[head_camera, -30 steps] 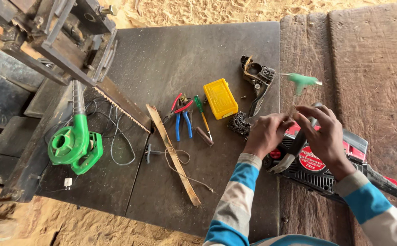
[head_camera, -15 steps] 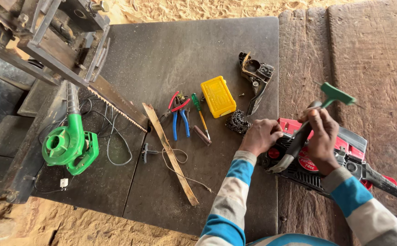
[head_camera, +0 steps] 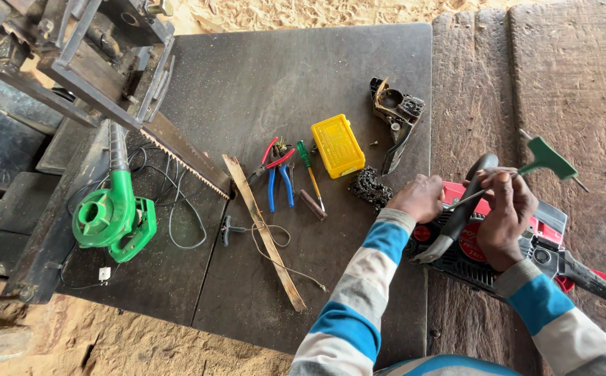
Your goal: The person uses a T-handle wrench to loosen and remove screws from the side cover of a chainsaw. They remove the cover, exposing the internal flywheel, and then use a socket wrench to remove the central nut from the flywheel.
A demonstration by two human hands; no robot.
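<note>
the red chainsaw (head_camera: pixel 518 240) is lain across the wooden planks (head_camera: pixel 574 90) at the right, its long axis running left to right. its left end is pressed by the left hand (head_camera: pixel 420 198), fingers curled together; just right, a green t-handled key (head_camera: pixel 543 159) is pinched by the right hand (head_camera: pixel 506 212), the nearer one, its shaft slanting down-left toward the saw.

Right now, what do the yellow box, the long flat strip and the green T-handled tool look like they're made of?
Yellow box: looks like moulded plastic, smooth, evenly bright. Long flat strip: seems bare wood, pale tan and matte. Green T-handled tool, held in the right hand: apparently a plastic handle on a thin grey shaft, probably metal.
</note>
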